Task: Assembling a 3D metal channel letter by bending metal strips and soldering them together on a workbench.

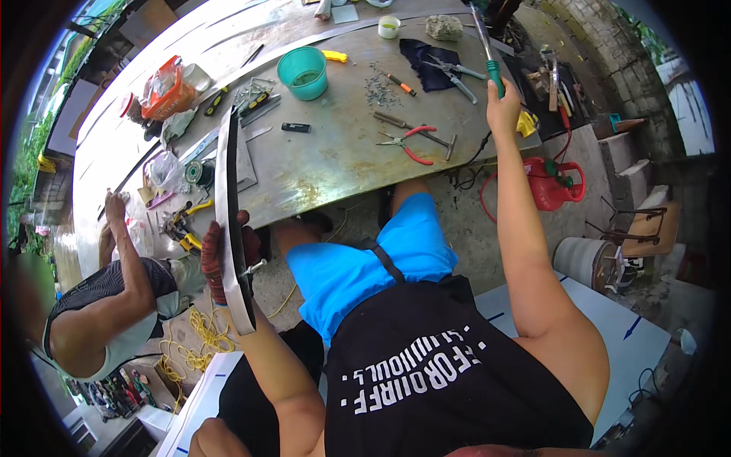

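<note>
My left hand, in a dark red knit glove, is wrapped round a long, slightly curved metal strip that stands lengthwise beside the table edge. A small metal fitting sticks out from the strip's lower part. Out to the right, my bare right hand grips a green-handled tool with a straight metal shaft. Its far end runs up to the top rim, where I cannot make it out. Below the tool, red-handled pliers and a small hammer lie on the metal table.
A green bucket, grey-handled snips on dark cloth, and an orange basket stand farther back. Yellow-handled pliers lie left. A co-worker sits at the left. A red gas cylinder with a hose stands right; yellow rope lies on the floor.
</note>
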`<control>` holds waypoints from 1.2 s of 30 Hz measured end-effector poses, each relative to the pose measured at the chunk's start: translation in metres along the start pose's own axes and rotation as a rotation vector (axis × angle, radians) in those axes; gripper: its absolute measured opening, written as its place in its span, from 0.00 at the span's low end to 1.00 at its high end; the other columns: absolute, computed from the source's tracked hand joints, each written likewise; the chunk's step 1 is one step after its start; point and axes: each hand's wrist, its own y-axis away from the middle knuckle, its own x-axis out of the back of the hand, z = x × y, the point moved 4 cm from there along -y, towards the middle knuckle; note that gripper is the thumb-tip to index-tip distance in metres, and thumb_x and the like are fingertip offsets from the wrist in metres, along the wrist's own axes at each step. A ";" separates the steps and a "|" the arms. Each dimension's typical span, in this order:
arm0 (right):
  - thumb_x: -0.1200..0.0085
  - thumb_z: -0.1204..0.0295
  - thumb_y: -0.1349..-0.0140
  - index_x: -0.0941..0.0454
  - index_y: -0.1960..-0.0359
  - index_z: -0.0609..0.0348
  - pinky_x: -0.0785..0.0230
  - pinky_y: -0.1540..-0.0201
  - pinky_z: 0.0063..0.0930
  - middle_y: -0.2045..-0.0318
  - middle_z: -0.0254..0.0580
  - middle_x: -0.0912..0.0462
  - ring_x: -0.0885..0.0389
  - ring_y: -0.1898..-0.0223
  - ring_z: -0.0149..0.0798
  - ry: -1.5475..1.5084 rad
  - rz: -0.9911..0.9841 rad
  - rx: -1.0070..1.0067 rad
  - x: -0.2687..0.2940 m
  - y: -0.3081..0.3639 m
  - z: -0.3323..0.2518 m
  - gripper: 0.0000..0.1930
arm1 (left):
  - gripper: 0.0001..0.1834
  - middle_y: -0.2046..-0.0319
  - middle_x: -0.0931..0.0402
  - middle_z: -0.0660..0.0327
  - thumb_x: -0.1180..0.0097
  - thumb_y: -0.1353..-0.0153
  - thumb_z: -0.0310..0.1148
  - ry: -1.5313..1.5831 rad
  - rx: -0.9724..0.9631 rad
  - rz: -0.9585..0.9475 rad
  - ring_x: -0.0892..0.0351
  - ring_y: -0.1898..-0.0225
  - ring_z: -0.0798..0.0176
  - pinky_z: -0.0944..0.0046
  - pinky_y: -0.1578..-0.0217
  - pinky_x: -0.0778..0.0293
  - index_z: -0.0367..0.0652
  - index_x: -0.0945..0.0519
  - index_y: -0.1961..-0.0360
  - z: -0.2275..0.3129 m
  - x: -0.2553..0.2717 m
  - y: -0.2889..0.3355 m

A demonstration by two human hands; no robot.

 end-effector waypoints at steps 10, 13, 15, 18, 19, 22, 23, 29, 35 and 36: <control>0.48 0.53 0.31 0.24 0.43 0.60 0.28 0.47 0.51 0.48 0.58 0.18 0.19 0.48 0.61 0.283 -0.059 -0.036 -0.114 -0.036 0.079 0.25 | 0.33 0.62 0.20 0.54 0.53 0.28 0.50 0.114 -0.066 -0.088 0.18 0.64 0.56 0.58 0.75 0.22 0.30 0.32 0.37 -0.002 -0.001 0.002; 0.47 0.53 0.31 0.24 0.43 0.59 0.29 0.46 0.51 0.47 0.56 0.18 0.19 0.48 0.61 0.307 -0.082 -0.038 -0.130 -0.041 0.089 0.25 | 0.28 0.72 0.28 0.62 0.54 0.28 0.48 0.190 -0.085 0.155 0.29 0.72 0.64 0.65 0.79 0.30 0.30 0.29 0.44 -0.011 -0.002 0.002; 0.46 0.54 0.32 0.24 0.43 0.60 0.29 0.45 0.51 0.47 0.57 0.19 0.20 0.47 0.60 0.382 -0.108 -0.093 -0.136 -0.043 0.096 0.24 | 0.26 0.65 0.26 0.57 0.54 0.27 0.44 0.196 -0.166 0.169 0.29 0.69 0.64 0.62 0.70 0.30 0.29 0.32 0.41 -0.014 -0.009 0.000; 0.46 0.55 0.32 0.24 0.43 0.62 0.29 0.44 0.51 0.47 0.58 0.19 0.20 0.47 0.60 0.341 -0.122 -0.068 -0.143 -0.046 0.103 0.25 | 0.25 0.58 0.27 0.54 0.54 0.28 0.42 0.331 -0.162 0.081 0.31 0.68 0.64 0.60 0.66 0.32 0.29 0.32 0.41 -0.017 -0.017 -0.005; 0.45 0.55 0.32 0.25 0.43 0.64 0.30 0.43 0.51 0.47 0.59 0.20 0.21 0.45 0.60 0.315 -0.143 -0.077 -0.147 -0.047 0.106 0.26 | 0.25 0.55 0.27 0.53 0.54 0.28 0.41 0.426 -0.139 -0.024 0.32 0.68 0.64 0.59 0.64 0.33 0.29 0.33 0.41 -0.018 -0.022 -0.007; 0.44 0.55 0.33 0.26 0.41 0.64 0.31 0.41 0.50 0.46 0.58 0.20 0.22 0.44 0.60 0.366 -0.221 -0.080 -0.157 -0.050 0.118 0.27 | 0.27 0.55 0.23 0.51 0.55 0.28 0.45 0.457 -0.188 0.016 0.24 0.67 0.61 0.57 0.63 0.19 0.26 0.28 0.45 -0.019 -0.022 -0.012; 0.43 0.55 0.34 0.26 0.41 0.64 0.32 0.40 0.49 0.46 0.59 0.20 0.23 0.43 0.59 0.365 -0.245 -0.084 -0.160 -0.051 0.122 0.28 | 0.27 0.55 0.23 0.51 0.55 0.28 0.45 0.469 -0.203 0.006 0.24 0.67 0.61 0.57 0.63 0.19 0.26 0.28 0.45 -0.018 -0.022 -0.012; 0.40 0.53 0.36 0.23 0.43 0.65 0.34 0.39 0.50 0.47 0.57 0.19 0.25 0.41 0.59 0.424 -0.244 -0.017 -0.166 -0.056 0.138 0.29 | 0.26 0.52 0.23 0.49 0.56 0.27 0.44 0.566 -0.168 -0.036 0.24 0.65 0.59 0.56 0.61 0.20 0.28 0.28 0.43 -0.019 -0.020 -0.016; 0.40 0.51 0.36 0.22 0.43 0.63 0.34 0.38 0.48 0.46 0.54 0.18 0.25 0.42 0.56 0.443 -0.244 -0.001 -0.157 -0.056 0.129 0.29 | 0.25 0.53 0.23 0.48 0.55 0.28 0.41 0.610 -0.153 -0.034 0.24 0.63 0.59 0.57 0.61 0.23 0.28 0.29 0.42 -0.016 -0.018 -0.016; 0.41 0.51 0.36 0.22 0.44 0.63 0.34 0.39 0.47 0.46 0.52 0.18 0.25 0.43 0.55 0.427 -0.230 -0.017 -0.153 -0.056 0.122 0.29 | 0.25 0.53 0.23 0.48 0.55 0.28 0.41 0.611 -0.153 -0.035 0.24 0.63 0.59 0.57 0.61 0.23 0.28 0.29 0.42 -0.016 -0.019 -0.015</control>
